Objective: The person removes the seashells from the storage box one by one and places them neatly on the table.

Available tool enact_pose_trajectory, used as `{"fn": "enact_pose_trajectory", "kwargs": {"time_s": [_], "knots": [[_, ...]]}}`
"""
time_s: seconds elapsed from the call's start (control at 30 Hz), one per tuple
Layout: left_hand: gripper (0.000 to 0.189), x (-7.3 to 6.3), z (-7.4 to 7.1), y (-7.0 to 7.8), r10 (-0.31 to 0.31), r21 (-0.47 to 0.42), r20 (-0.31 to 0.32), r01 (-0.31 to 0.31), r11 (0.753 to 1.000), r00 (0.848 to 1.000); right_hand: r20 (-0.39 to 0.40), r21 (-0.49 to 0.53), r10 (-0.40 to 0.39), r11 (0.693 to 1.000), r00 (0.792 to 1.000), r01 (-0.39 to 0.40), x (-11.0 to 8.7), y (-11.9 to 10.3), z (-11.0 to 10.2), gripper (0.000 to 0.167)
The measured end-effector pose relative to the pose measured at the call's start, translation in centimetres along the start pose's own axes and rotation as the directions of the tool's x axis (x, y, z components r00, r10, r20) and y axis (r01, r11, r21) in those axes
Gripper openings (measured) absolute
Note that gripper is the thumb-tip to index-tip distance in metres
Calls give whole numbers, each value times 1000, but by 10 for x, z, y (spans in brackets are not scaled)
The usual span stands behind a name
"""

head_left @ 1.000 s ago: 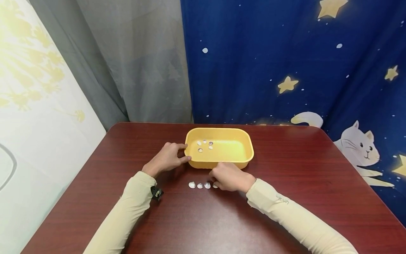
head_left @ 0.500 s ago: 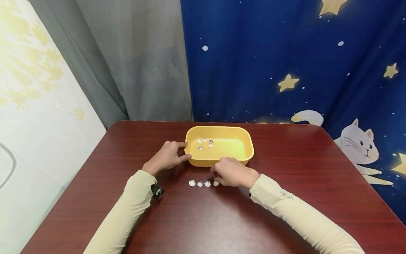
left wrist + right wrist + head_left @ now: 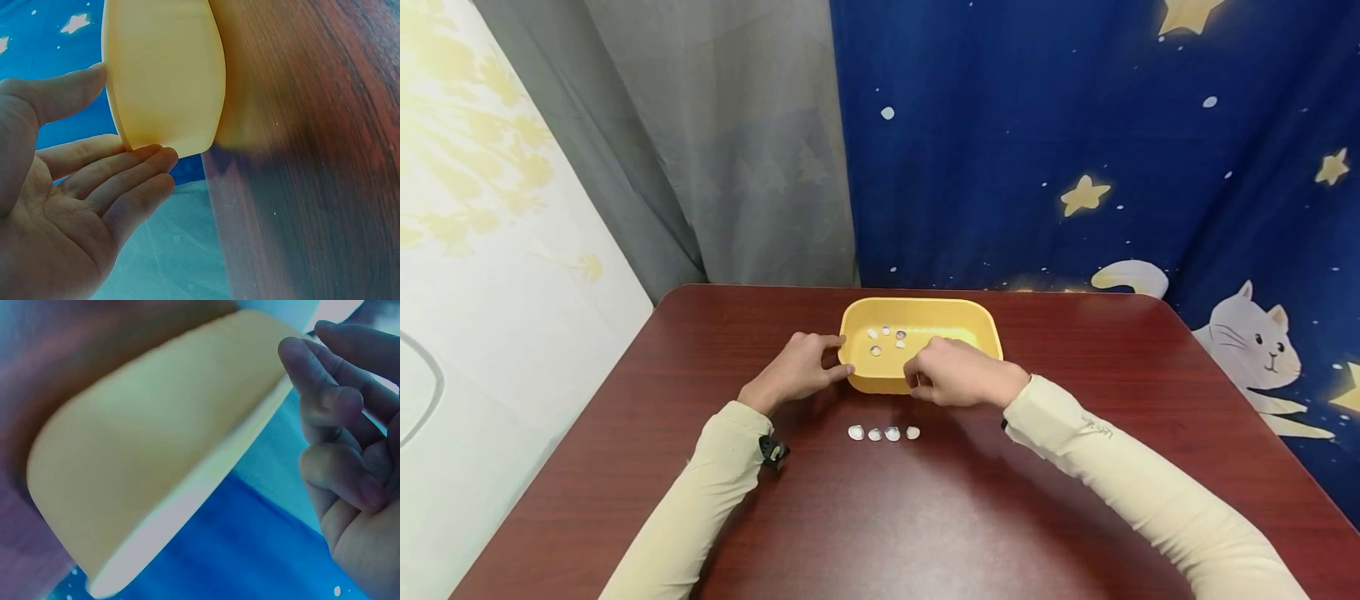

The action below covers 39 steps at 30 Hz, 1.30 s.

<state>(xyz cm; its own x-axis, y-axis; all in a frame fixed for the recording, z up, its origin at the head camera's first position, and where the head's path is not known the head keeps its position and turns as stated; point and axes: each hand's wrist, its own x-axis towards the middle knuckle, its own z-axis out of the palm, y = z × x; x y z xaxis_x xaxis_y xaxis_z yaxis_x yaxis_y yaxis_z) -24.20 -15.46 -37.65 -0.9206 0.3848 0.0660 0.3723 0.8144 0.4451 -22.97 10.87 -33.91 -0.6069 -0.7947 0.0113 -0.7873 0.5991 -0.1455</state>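
My left hand [image 3: 797, 365] rests at the left end of the yellow bin [image 3: 988, 333], its thumb and fingers spread. In the left wrist view the fairly straight fingers [image 3: 131, 181] lie against the bin's outer wall. Over the bin's front rim hovers my right hand [image 3: 957, 372]; its index finger and thumb stretch forward, the other fingers curl, and nothing shows between them in the right wrist view. Small pale seashells [image 3: 876, 351] lie in the bin's left half. A side-to-side row of several white seashells [image 3: 892, 433] lies on the table before the bin.
The dark red wooden table [image 3: 865, 533] extends around the bin. A grey curtain [image 3: 760, 167] and a blue star-patterned curtain [image 3: 970, 167] hang behind its far edge. A white patterned panel [image 3: 497, 333] stands at the left.
My right hand has let go of the rightmost seashell in the row, then risen and moved away from me over the bin's front rim. My left hand has stayed at the bin.
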Motion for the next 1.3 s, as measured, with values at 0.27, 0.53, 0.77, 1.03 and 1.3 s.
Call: {"fn": "enact_pose_trajectory", "kwargs": {"time_s": [0.27, 0.53, 0.77, 1.03, 1.3], "knots": [[58, 1, -2, 1, -4, -2, -6, 3, 1000, 1000, -10, 0, -24, 1000, 1000, 24, 15, 16, -29, 9], [58, -1, -2, 0, -8, -3, -1, 8, 1000, 1000, 19, -57, 44, 997, 999, -43, 46, 29, -42, 7], [59, -2, 0, 0, -19, -10, 5, 19, 1000, 1000, 87, -109, 95, 990, 992, -85, 71, 38, -29, 8], [59, -3, -1, 1, -25, -4, 9, 25, 1000, 1000, 99, -111, 133, 986, 986, -122, 87, 55, -15, 5], [59, -3, -1, 2, -6, -4, 1, 6, 1000, 1000, 100, -226, 185, 961, 978, -159, 96, 65, -4, 27]]}}
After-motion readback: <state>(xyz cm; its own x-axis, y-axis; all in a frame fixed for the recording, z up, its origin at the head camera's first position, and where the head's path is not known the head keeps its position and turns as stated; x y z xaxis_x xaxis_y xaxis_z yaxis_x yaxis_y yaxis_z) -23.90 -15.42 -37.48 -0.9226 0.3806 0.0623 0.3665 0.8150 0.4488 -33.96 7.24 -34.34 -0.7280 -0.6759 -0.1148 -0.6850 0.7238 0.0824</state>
